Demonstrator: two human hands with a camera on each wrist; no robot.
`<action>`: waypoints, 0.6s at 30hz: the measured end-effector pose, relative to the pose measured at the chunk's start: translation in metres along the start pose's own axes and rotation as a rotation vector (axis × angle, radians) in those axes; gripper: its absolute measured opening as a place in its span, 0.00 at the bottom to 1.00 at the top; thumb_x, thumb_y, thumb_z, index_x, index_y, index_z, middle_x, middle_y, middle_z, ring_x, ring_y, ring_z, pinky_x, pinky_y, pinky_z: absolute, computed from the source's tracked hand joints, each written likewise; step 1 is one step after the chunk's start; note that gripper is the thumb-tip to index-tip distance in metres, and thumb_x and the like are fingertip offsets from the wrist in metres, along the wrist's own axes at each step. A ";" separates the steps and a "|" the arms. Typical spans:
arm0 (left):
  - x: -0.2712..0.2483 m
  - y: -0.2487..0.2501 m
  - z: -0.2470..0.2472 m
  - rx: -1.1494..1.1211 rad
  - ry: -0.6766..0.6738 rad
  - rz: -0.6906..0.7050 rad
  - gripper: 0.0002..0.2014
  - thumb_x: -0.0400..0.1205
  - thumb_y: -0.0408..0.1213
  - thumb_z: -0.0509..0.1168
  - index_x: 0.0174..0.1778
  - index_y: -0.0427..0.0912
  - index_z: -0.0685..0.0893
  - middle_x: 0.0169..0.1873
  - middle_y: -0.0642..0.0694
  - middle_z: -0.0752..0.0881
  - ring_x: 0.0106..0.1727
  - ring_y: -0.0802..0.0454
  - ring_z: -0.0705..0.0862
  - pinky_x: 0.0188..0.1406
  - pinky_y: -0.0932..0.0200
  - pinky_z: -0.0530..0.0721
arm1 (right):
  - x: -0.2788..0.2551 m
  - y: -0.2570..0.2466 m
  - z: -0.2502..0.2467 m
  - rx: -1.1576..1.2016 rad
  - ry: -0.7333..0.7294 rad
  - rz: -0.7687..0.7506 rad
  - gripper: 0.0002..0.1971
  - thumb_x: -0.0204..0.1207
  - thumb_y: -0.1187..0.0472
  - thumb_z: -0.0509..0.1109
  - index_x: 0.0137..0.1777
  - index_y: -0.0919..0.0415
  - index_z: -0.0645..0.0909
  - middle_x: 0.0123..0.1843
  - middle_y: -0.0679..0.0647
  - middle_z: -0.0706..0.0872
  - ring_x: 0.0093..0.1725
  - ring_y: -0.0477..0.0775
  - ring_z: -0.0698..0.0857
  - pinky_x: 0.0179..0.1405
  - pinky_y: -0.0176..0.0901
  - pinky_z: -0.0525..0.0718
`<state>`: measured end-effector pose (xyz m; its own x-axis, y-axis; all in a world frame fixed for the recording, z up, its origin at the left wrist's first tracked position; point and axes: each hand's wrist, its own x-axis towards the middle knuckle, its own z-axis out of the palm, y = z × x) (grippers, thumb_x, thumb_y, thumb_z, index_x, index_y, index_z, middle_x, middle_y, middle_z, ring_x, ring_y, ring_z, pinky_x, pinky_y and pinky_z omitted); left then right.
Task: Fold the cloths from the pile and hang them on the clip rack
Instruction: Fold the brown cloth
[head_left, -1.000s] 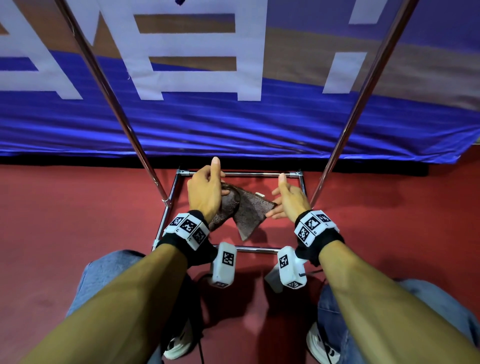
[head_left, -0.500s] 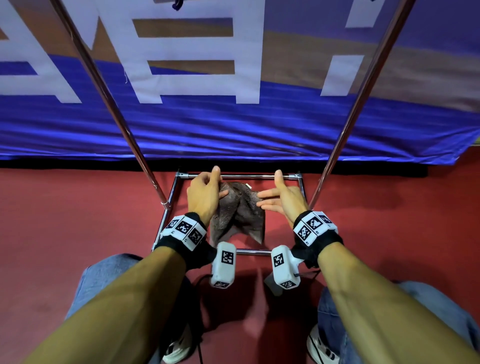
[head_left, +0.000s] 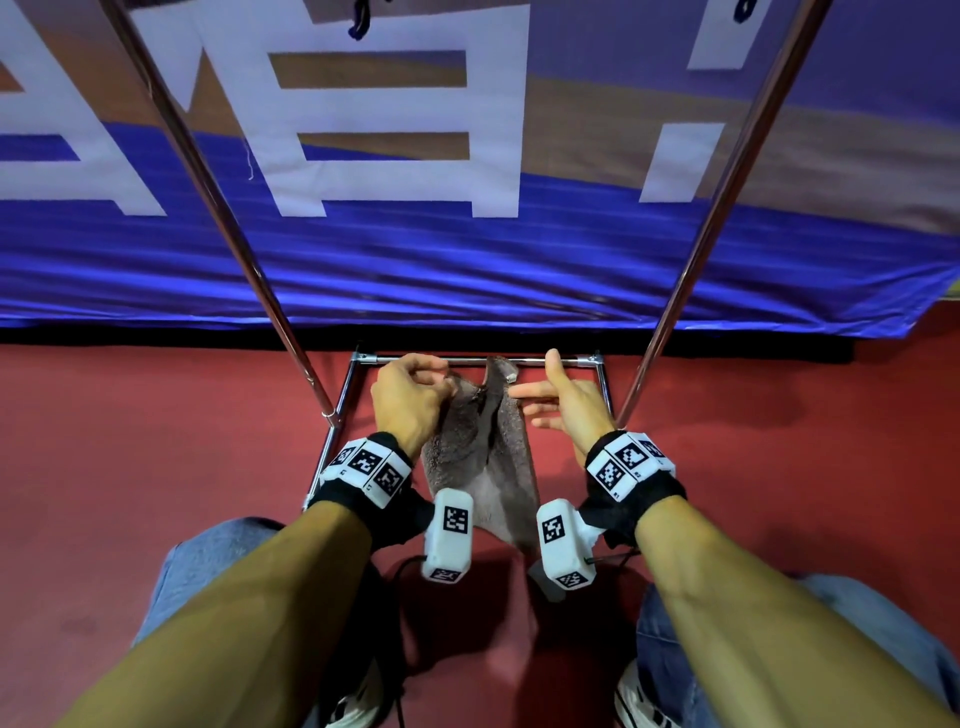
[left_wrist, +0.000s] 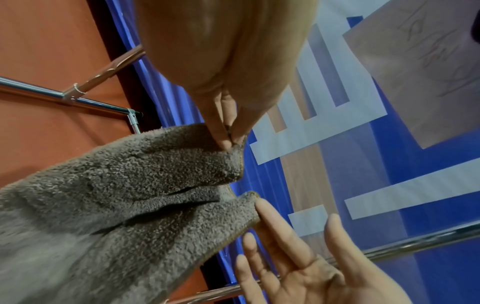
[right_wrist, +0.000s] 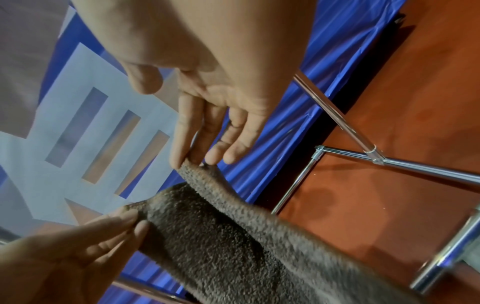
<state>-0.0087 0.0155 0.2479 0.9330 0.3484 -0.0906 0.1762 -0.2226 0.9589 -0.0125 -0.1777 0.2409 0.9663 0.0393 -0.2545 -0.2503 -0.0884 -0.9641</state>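
Observation:
A brown-grey terry cloth (head_left: 478, 467) hangs doubled between my hands, above the rack's base frame (head_left: 337, 447). My left hand (head_left: 410, 400) pinches one top corner between thumb and fingertip; the left wrist view shows the pinch (left_wrist: 230, 139) on the cloth (left_wrist: 130, 195). My right hand (head_left: 545, 410) is held flat with the thumb up. Its straight fingers (right_wrist: 182, 156) touch the other top corner of the cloth (right_wrist: 233, 236). The pile of cloths is not in view.
Two slanting chrome poles (head_left: 223, 208) (head_left: 727, 208) of the rack rise on either side of my hands. Dark clips (head_left: 358, 21) hang at the top edge. A blue banner (head_left: 467, 270) stands behind the rack, and the floor (head_left: 156, 441) is red. My knees and shoes are below.
The hands have come closer together and lifted, so the cloth now hangs long and doubled. The left index finger has curled in. The right hand's fingers have straightened against the corner.

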 end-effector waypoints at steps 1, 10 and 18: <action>-0.001 0.001 0.001 -0.020 -0.007 -0.003 0.11 0.72 0.20 0.73 0.36 0.42 0.86 0.28 0.45 0.84 0.32 0.47 0.85 0.42 0.52 0.88 | 0.000 0.000 0.000 -0.038 -0.001 -0.015 0.35 0.80 0.32 0.51 0.42 0.56 0.93 0.41 0.57 0.91 0.40 0.51 0.83 0.46 0.43 0.82; -0.001 -0.005 0.005 -0.029 -0.012 -0.030 0.07 0.65 0.31 0.79 0.32 0.46 0.89 0.29 0.45 0.90 0.33 0.52 0.87 0.46 0.56 0.88 | -0.010 -0.009 0.013 -0.002 -0.098 0.025 0.36 0.82 0.34 0.46 0.49 0.58 0.91 0.50 0.49 0.93 0.53 0.48 0.89 0.52 0.42 0.79; -0.002 -0.008 0.008 -0.044 -0.087 -0.043 0.06 0.66 0.30 0.78 0.30 0.45 0.89 0.31 0.40 0.91 0.38 0.44 0.90 0.53 0.43 0.89 | -0.014 -0.013 0.016 0.047 -0.142 0.015 0.38 0.81 0.32 0.46 0.54 0.59 0.90 0.53 0.49 0.92 0.56 0.48 0.89 0.56 0.45 0.81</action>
<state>-0.0095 0.0088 0.2386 0.9489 0.2758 -0.1531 0.2044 -0.1679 0.9644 -0.0238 -0.1613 0.2556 0.9449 0.1790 -0.2742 -0.2708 -0.0435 -0.9617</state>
